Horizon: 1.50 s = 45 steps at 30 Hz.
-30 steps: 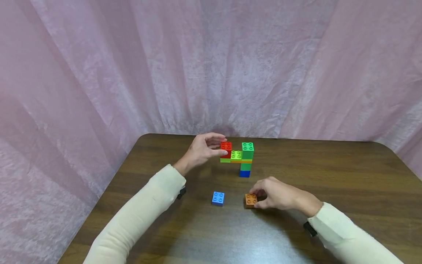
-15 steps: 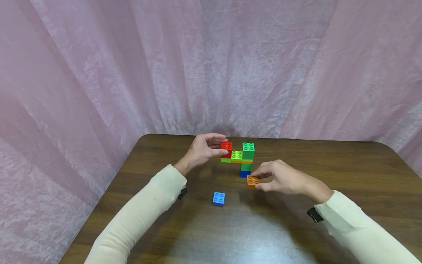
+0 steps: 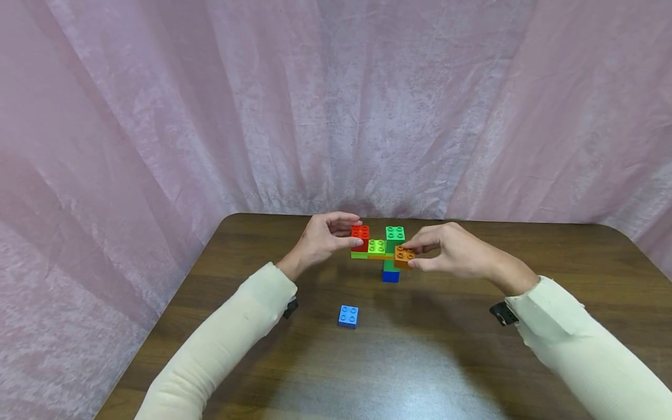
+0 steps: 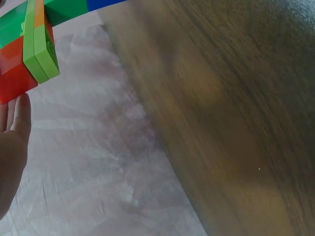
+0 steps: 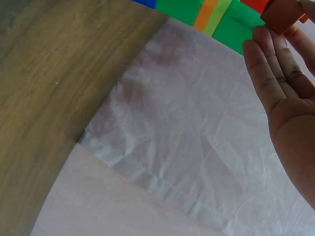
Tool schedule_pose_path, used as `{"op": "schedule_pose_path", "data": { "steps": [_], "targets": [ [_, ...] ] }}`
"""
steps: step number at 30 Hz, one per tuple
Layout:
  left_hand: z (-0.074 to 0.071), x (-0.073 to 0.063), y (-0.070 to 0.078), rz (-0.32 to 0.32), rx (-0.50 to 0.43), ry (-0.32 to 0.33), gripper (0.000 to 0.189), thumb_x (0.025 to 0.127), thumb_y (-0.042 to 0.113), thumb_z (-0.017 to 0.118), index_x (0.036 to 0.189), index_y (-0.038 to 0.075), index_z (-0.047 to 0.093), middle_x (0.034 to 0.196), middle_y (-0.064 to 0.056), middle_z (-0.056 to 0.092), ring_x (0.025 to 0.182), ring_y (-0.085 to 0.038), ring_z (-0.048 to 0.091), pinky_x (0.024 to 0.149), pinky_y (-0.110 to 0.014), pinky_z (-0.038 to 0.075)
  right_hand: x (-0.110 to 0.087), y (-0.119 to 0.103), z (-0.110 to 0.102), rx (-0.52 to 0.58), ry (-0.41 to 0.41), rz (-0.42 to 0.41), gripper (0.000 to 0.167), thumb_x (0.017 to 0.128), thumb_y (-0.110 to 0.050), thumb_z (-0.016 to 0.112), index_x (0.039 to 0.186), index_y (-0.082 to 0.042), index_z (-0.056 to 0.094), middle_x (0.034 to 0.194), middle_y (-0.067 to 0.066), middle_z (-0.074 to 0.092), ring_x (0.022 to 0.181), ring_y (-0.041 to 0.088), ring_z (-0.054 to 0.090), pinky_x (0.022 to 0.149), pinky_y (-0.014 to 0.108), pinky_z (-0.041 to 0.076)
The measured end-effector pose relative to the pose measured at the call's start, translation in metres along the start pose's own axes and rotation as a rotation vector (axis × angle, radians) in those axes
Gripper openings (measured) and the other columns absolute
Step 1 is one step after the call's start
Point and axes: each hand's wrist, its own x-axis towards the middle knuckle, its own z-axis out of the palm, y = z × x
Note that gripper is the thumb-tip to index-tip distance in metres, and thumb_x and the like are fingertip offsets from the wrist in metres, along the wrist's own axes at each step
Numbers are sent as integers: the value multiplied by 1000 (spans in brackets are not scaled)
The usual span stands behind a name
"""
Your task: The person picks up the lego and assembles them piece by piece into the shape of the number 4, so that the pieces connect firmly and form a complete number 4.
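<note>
My left hand [image 3: 321, 239] grips the red brick [image 3: 359, 233] at the left end of a built brick structure, thumb in front and fingers behind. Beside the red brick come a lime brick [image 3: 375, 247] and a taller green brick [image 3: 395, 233]; below them a thin orange layer, then green and dark blue [image 3: 391, 276] at the foot. In my right hand [image 3: 455, 252] an orange brick [image 3: 402, 257] is pinched by thumb and fingertips, raised in front of the green column and overlapping it. The right wrist view shows this orange brick [image 5: 279, 16] close to the green bricks [image 5: 234, 30].
A light blue brick [image 3: 348, 316] lies alone on the wooden table [image 3: 315, 373], nearer than the structure. Behind the table's back edge hangs a pink curtain [image 3: 336, 116]. Dark wrist devices [image 3: 504, 314] sit at both cream sleeves.
My right hand has lifted the orange brick off the table and carried it away from me, up to the structure's green column. The left hand stays on the red brick.
</note>
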Motion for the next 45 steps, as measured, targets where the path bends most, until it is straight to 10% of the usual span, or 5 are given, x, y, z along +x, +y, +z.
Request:
{"op": "schedule_pose_path", "data": {
  "steps": [45],
  "targets": [
    [5, 0, 4, 4, -6, -5, 43, 79, -3, 82, 120, -5, 68, 118, -17, 70, 104, -27, 69, 89, -33, 56, 34, 13, -17, -112, 81, 53, 31, 84, -8, 75, 114, -2, 75, 97, 4, 71, 85, 18, 62, 75, 36, 52]
  ]
}}
